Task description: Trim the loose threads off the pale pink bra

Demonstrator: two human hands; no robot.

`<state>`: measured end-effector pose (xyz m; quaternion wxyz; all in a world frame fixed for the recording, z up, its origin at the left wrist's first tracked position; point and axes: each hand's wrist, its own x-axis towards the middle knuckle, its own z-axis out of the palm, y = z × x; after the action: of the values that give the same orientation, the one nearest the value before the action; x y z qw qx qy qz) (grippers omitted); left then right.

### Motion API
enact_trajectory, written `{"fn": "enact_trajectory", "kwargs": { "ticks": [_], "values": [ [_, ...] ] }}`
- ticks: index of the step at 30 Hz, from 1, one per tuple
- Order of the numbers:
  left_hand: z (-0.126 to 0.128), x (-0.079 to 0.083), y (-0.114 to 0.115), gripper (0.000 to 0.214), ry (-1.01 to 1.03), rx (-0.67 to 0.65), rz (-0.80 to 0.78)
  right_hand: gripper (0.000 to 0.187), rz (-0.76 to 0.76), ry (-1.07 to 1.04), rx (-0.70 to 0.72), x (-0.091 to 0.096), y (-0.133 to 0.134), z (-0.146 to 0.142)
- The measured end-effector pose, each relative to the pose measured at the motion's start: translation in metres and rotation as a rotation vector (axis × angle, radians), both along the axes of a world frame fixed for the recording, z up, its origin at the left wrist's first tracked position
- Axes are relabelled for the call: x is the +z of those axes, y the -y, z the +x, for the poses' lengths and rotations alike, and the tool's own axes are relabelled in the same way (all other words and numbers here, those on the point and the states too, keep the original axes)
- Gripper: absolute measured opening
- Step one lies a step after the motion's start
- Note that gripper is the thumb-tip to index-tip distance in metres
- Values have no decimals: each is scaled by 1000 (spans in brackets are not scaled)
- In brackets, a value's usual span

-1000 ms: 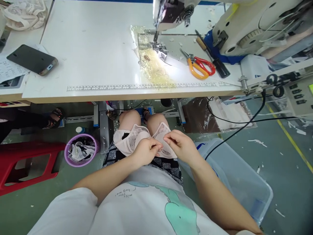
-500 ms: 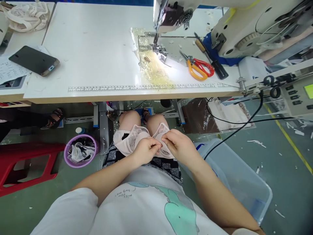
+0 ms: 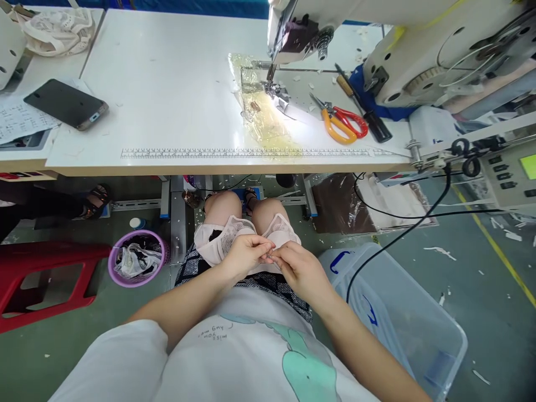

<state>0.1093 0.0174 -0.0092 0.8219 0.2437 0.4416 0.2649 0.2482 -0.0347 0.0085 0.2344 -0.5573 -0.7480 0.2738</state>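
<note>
A pale pink lace bra [image 3: 221, 241] lies across my lap, its cups over my thighs. Above it, my left hand [image 3: 248, 254] and my right hand [image 3: 302, 271] meet fingertip to fingertip. Both are closed in a pinch. Whatever sits between the fingers is too small to make out. Part of the bra is hidden behind the hands.
On the white table [image 3: 167, 84] are a sewing machine [image 3: 301, 33], orange-handled scissors [image 3: 338, 127], a screwdriver [image 3: 377, 125] and a phone [image 3: 67, 104]. Below stand a purple basket [image 3: 115, 273], a red stool [image 3: 54, 251] and a clear plastic bin [image 3: 427, 312]. A black cable [image 3: 393, 237] hangs at right.
My right hand has moved left and slightly down, so its fingertips now meet those of my left hand. The view has shifted a little.
</note>
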Motion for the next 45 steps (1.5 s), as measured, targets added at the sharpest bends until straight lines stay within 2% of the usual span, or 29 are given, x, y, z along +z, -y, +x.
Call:
{"fn": "enact_trajectory", "kwargs": {
  "ticks": [4, 8, 12, 15, 24, 29, 33, 37, 41, 45],
  "values": [
    [1, -1, 1, 22, -25, 12, 36, 23, -13, -9, 6, 7, -4, 2],
    [1, -1, 4, 12, -97, -24, 208, 16, -132, -109, -43, 13, -7, 16],
    [0, 2, 11, 8, -233, -155, 451, 17, -226, -262, -218, 3, -6, 26],
    [1, 5, 16, 11, -297, -223, 524, 13, -277, -404, -256, -7, -1, 21],
    [2, 11, 15, 10, -272, -263, 421, 14, -277, -546, -313, -8, 3, 12],
    [2, 10, 13, 9, -217, -216, 375, 17, -377, -796, -492, -17, 1, 12],
    [2, 10, 13, 8, -176, -190, 315, 19, -432, -850, -480, -20, 1, 5],
    [1, 9, 12, 8, -132, -161, 245, 20, -411, -875, -443, -16, -2, 2],
    [0, 9, 12, 5, -94, -178, 180, 23, -327, -910, -529, -10, -9, 4],
    [-1, 12, 12, 6, -123, -194, 157, 27, -418, -977, -522, 1, -14, 1]
  ]
}}
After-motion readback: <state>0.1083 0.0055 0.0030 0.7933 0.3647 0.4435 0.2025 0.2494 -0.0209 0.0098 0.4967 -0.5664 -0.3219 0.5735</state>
